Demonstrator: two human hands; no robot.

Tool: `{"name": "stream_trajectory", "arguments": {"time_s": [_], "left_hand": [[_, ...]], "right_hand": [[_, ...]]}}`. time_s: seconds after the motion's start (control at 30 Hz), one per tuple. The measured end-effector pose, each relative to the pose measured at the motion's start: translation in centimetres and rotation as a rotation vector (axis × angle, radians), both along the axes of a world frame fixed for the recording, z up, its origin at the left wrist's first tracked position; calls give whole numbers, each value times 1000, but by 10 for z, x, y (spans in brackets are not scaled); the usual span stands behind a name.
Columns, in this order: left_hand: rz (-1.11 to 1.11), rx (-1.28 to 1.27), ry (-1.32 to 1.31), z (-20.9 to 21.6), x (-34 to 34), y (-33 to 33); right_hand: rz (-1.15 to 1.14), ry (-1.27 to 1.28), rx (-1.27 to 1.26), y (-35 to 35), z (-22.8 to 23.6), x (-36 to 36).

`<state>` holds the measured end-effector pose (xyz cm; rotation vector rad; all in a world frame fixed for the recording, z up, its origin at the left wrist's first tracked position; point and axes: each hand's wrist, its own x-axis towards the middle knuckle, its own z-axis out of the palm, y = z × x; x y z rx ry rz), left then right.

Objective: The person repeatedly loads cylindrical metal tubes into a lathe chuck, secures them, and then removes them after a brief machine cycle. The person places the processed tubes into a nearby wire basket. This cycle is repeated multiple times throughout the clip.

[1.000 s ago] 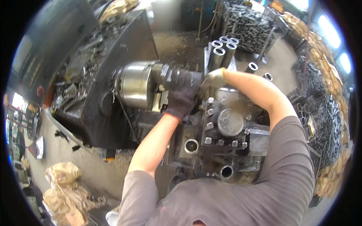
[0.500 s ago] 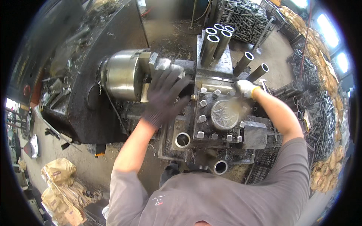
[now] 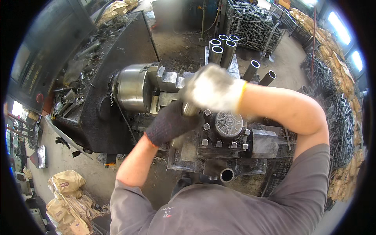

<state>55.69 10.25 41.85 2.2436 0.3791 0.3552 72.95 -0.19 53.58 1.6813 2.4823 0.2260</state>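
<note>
My left hand (image 3: 172, 122), in a dark glove, is closed around a short metal tube (image 3: 190, 109) in front of the lathe chuck (image 3: 135, 88). The tube is tilted and partly hidden by the glove. Right above it is my right hand (image 3: 213, 89) in a white glove, smeared by motion. Its fingers are hidden, so its grip cannot be made out. Both hands are between the chuck's stepped jaws (image 3: 168, 80) and the bolted tool post (image 3: 229, 124). Another tube (image 3: 226, 175) stands upright near my body.
Several upright tubes (image 3: 216, 53) stand on a plate behind the tool post, with two more (image 3: 251, 70) to their right. A wire bin of metal parts (image 3: 254, 25) is at the back. Metal shavings lie by the headstock (image 3: 113, 70). Paper sacks (image 3: 66, 192) lie at lower left.
My left hand has come down from the chuck jaws and closed on the tube. My right hand has swung left from the tool post's far side to above it. The view has shifted slightly.
</note>
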Motion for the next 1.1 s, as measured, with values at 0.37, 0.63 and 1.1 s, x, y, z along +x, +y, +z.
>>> {"name": "stream_trajectory", "arguments": {"time_s": [0.37, 0.63, 1.1], "left_hand": [[649, -560, -127, -167, -154, -11], [1545, -1070, -957, -243, -336, 60], [1414, -636, -344, -220, -399, 63]], "right_hand": [[-650, 223, -198, -29, -132, 141], [-487, 719, -307, 28, -170, 128], [-479, -20, -421, -18, -173, 160]]}}
